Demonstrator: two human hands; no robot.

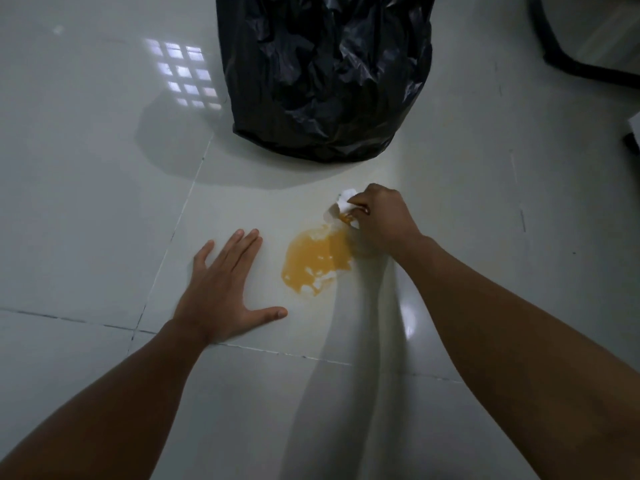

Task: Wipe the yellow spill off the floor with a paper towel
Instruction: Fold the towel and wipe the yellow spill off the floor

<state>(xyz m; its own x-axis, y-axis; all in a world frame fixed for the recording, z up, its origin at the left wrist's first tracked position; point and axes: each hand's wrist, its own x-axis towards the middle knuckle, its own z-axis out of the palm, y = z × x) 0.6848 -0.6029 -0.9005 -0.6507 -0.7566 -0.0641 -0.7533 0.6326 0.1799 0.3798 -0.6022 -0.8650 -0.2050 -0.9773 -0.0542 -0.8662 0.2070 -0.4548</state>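
Note:
A yellow spill [317, 259] lies on the pale tiled floor [104, 202], a little right of the middle. My right hand [382, 220] is closed around a crumpled white paper towel [341, 206], stained orange where it shows under the fingers. That hand rests at the spill's far right edge. My left hand [227, 289] lies flat on the floor with fingers spread, just left of the spill and apart from it. Most of the towel is hidden inside my right fist.
A large black bin bag [325, 74] stands on the floor just beyond the spill. A dark curved furniture leg [568, 57] crosses the top right corner. A dark object [632, 140] sits at the right edge. Tile seams run left of and below the spill.

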